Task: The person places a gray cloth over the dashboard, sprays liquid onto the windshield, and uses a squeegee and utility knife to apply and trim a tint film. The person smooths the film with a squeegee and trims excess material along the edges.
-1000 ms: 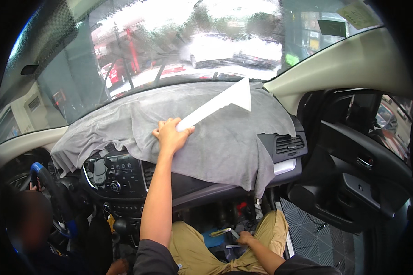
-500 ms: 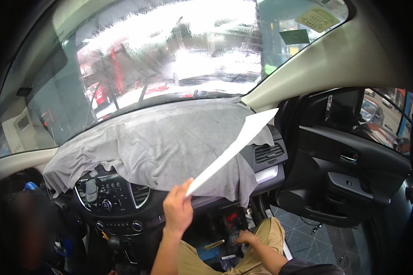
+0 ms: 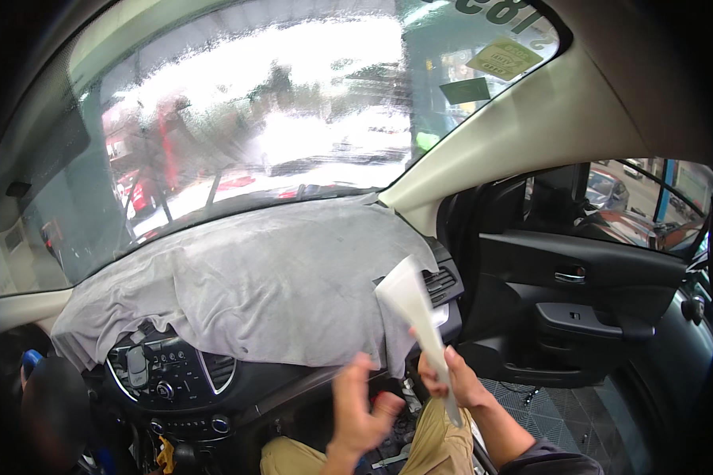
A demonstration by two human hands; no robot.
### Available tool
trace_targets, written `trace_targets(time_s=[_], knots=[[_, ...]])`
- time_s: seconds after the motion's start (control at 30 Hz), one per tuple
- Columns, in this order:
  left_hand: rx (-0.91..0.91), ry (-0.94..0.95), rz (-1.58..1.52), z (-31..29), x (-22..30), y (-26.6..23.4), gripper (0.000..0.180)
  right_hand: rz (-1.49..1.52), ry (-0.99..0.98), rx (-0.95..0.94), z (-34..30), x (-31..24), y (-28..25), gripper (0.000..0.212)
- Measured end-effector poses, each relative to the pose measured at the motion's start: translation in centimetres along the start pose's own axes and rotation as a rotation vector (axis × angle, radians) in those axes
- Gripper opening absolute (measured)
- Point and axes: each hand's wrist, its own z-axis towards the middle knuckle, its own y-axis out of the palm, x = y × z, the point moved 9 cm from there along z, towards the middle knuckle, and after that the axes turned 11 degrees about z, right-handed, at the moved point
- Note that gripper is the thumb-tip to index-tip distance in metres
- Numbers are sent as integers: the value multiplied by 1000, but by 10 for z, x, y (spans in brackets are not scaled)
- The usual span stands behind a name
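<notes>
A long white flat scraper [image 3: 421,305], flared at its far end, stands tilted in front of the dashboard's right side. My right hand [image 3: 451,376] is closed around its narrow lower part, above my right knee. To the left of it, my left hand [image 3: 359,416] is lifted with its thumb and fingers apart, holding nothing; its fingertips are somewhat blurred. Behind the scraper's flared end, a grey cloth [image 3: 269,277] is draped over the dashboard and hangs down its front.
A wet, streaky windshield [image 3: 253,111] rises beyond the cloth. The centre console [image 3: 166,380] lies at left, near a person's blurred shape. At right is the black door [image 3: 578,277] with its handle. Several tools lie in the footwell below my hands.
The scraper has passed from my left hand to my right hand and dropped lower. My right hand has come up from between my knees. The view has shifted rightward.
</notes>
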Motion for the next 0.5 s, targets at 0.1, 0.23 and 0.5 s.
trace_targets(time_s=[0.1,0.23,0.5], knots=[[166,-2,-127,56,7,-43,62,-162,397,-158,-31,42,4,49],[-118,61,-495,83,15,-34,57,-72,392,-221,-44,19,53,56],[-283,297,-240,84,5,2,35,-491,-330,-228,-57,-154,120,70]])
